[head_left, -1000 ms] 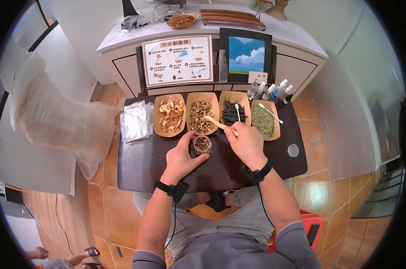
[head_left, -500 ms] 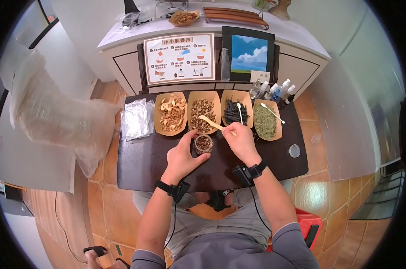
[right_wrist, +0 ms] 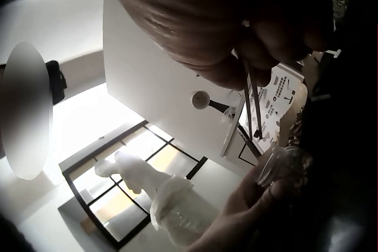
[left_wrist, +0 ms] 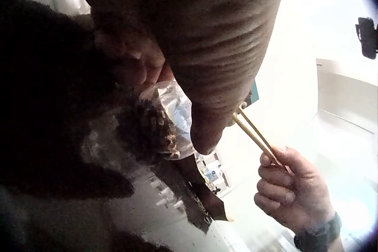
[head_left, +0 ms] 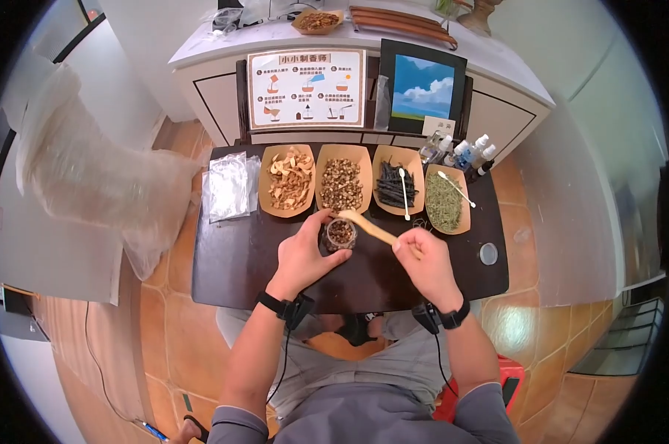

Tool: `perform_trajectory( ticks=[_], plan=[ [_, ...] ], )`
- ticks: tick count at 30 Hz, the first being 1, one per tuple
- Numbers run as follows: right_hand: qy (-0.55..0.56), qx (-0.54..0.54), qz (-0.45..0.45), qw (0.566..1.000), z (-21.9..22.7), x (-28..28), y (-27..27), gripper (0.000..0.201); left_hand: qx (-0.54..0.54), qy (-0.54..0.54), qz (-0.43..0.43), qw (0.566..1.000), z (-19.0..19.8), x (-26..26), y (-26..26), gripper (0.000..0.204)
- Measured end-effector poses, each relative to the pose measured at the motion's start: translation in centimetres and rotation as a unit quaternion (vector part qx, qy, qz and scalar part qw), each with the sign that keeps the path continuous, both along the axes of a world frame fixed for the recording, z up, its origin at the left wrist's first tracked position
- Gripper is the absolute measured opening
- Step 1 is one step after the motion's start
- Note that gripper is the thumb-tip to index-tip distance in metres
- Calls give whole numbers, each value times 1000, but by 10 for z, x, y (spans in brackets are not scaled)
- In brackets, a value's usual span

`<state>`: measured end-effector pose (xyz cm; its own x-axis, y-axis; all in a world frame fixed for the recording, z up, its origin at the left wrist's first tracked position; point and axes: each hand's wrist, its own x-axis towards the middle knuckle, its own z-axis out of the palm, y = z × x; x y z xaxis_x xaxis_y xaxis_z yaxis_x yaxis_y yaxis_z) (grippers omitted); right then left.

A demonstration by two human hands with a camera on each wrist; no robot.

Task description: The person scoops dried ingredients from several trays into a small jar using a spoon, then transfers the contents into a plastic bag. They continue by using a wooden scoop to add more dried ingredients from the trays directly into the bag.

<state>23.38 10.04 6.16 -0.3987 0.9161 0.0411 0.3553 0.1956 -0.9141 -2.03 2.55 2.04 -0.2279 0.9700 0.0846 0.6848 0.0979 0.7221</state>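
- Sleeves (head_left: 484, 409) of grey cloth, with a black strap (head_left: 453, 317) round each wrist
- Left hand (head_left: 305, 253) with thumb and fingers curved round a jar (head_left: 341, 236); right hand (head_left: 427, 268) pinching pale wooden tweezers (head_left: 371, 228), two slim prongs, their tips near the jar's rim; whether the tips hold anything is too small to tell
- Jar clear and round, partly filled with brown, knobbly bits, just in front of the second paper tray from the left
- Tabletop (head_left: 271, 255) dark brown and smooth, its corners rounded; a shallow clear lid (head_left: 488, 254) lies to the right
- Four kraft-paper trays in a row: curled tan shavings (head_left: 289, 177), speckled brown buds (head_left: 342, 182), black brittle-looking sticks (head_left: 395, 186), grey-green dried sprigs (head_left: 444, 203); a white spoon-like stick (head_left: 404, 194) lies on the black ones
- Silvery packets (head_left: 228, 186) at the left, small capped bottles (head_left: 458, 154) at the back right
- Floor (head_left: 183, 296) of glossy orange tile round the table; crumpled clear plastic (head_left: 105, 196) wraps a bulky shape at the left
- Printed card (head_left: 308, 89) and a blue-sky picture (head_left: 423, 87) propped behind the trays
- Cabinet (head_left: 501, 111) pale, with dark trim, farthest back
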Motion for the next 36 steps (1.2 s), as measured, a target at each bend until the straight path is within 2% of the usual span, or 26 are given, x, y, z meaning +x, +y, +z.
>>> perform_trajectory(
  ticks=[2,3,7,14,16,20,22,24,29,33,35,36],
  plan=[
    [-69,31,17,997,7,3,-13,16,-1,4,-1,1000,1,0,1,87],
    [-96,90,26,991,6,3,-16,14,0,4,-4,1000,1,1,1,87],
    [-128,169,35,977,16,1,-18,16,8,5,0,1000,1,2,1,88],
    [-123,151,44,980,12,1,-12,16,3,2,5,1000,2,2,0,88],
    [-74,137,22,988,10,-1,-9,16,4,8,6,1000,1,1,0,88],
    [-56,108,-38,992,16,-6,13,18,-22,-9,8,1000,4,2,1,90],
    [-173,192,-40,965,21,-12,25,23,-22,-10,7,1000,6,3,1,90],
    [-201,172,-35,964,33,-20,31,27,-25,-12,11,1000,7,2,0,90],
    [-319,211,-37,923,41,-36,41,30,-19,-16,9,1000,6,3,0,90],
    [-349,210,-16,913,37,-45,45,33,-13,-15,11,1000,4,2,0,89],
    [-304,138,-7,943,31,-47,47,36,-3,-9,7,1000,1,2,1,88],
    [-305,138,-7,942,28,-49,48,36,-4,-10,6,1000,1,2,0,88]
  ],
)
